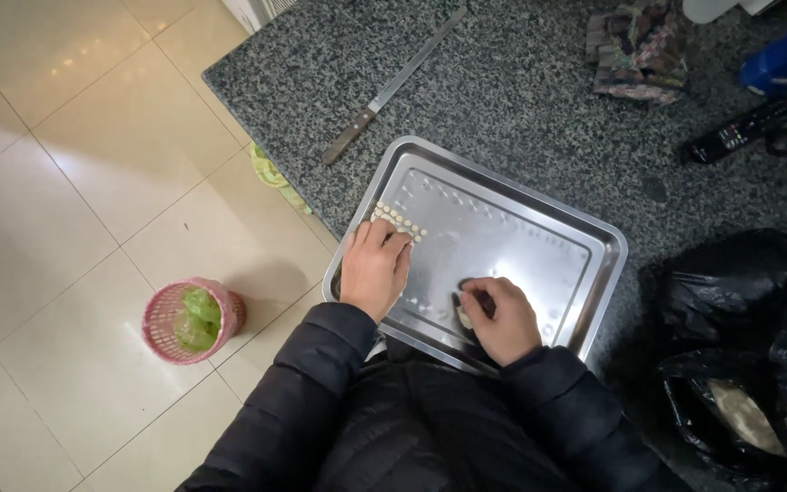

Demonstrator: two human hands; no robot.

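Rectangular stainless-steel tray (539,232) on speckled granite counter (521,100). Left hand (375,269), fingers curled together, rests at row of small pale pieces (400,221), tray's 10 o'clock. Right hand (500,319) pinches, apparently, one pale piece (464,318) at 6 o'clock. Risk: tray overhangs counter edge; downward pressure could tip it.

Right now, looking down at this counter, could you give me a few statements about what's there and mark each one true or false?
1. The metal tray sits on a speckled stone counter. True.
2. The long knife lies inside the tray. False: it lies on the counter beyond it.
3. The left hand rests by a row of small pale pieces. True.
4. The pink basket stands on the counter. False: it stands on the tiled floor.
5. The right hand is over the tray's near edge. True.
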